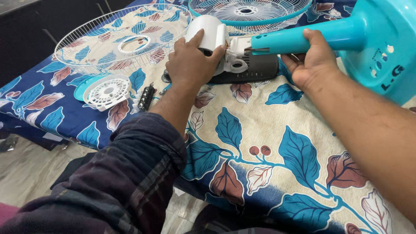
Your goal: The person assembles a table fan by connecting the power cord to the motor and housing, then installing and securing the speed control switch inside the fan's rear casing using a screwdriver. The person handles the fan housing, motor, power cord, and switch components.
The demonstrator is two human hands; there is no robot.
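Observation:
My left hand (190, 60) grips a white motor housing (208, 31) of a dismantled fan, fingers wrapped over its top. My right hand (308, 60) holds the turquoise pole (299, 40) of the fan stand, which joins the white housing's neck (237, 47) at its left end. The pole runs right into the turquoise round base (385, 47). Under the neck lies a dark grey plastic cover (255, 69) on the leaf-patterned cloth (260, 130).
A white wire grille (82, 39) lies at the back left, a turquoise-rimmed grille (255, 13) at the back. A small white round vented cap (107, 91) and a small black part (146, 96) lie near the cloth's left edge. Tiled floor (26, 169) lies below left.

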